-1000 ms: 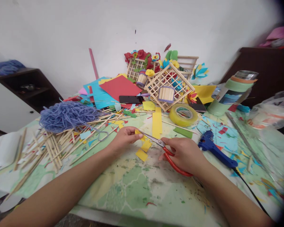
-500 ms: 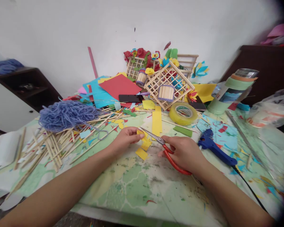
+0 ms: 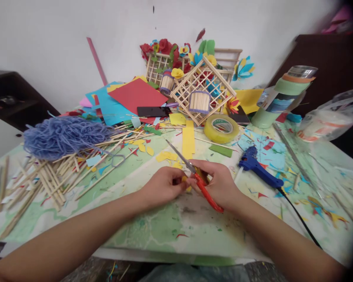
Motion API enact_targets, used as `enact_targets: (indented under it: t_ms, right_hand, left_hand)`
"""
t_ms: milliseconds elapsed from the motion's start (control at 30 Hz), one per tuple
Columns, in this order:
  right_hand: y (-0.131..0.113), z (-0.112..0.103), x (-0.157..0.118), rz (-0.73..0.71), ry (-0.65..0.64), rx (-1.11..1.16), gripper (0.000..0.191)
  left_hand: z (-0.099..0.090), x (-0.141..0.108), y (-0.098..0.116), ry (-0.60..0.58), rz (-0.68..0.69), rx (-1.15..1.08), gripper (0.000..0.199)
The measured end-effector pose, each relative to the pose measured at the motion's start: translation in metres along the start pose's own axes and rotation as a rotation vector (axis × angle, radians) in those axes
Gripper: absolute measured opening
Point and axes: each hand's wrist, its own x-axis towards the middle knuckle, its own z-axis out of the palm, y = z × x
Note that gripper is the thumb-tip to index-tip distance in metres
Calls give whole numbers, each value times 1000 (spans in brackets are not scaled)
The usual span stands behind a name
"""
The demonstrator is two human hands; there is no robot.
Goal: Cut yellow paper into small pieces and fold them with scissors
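Note:
Red-handled scissors (image 3: 204, 190) are held in my right hand (image 3: 219, 182), their blades closed and pointing up and left. My left hand (image 3: 164, 184) pinches a small piece of yellow paper (image 3: 184, 179), and its fingertips meet those of my right hand. More yellow paper shows behind the scissors at my right palm. Just beyond my hands lie cut yellow pieces (image 3: 167, 156) and a yellow strip (image 3: 188, 139).
Purple yarn (image 3: 64, 135) lies over wooden sticks (image 3: 48, 182) at left. A tape roll (image 3: 221, 128), a blue glue gun (image 3: 260, 170) with its cord and a green bottle (image 3: 278, 100) are at right. Stick lattices (image 3: 204, 90) and coloured paper (image 3: 137, 96) stand behind.
My hands have come together, and the scissor blades have closed. The yellow paper is now mostly hidden by my fingers. The camera view has shifted, so the table things appear higher and further left.

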Motion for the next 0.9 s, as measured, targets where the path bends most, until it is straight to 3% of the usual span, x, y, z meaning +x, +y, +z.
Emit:
enact_targets:
  t_ms: [200, 367, 667, 900]
  right_hand:
    - [0, 5, -1, -12, -35, 6, 42]
    - [8, 6, 1, 0, 30, -2, 43]
    - [14, 7, 1, -46, 44, 75, 43]
    - [14, -6, 3, -33, 73, -159, 35]
  left_hand:
    - [4, -1, 0, -36, 31, 76, 18]
    - [-1, 1, 1, -34, 12, 21, 21]
    - [-11, 3, -2, 54, -78, -86, 22]
    - [-15, 4, -6, 171, -72, -292, 21]
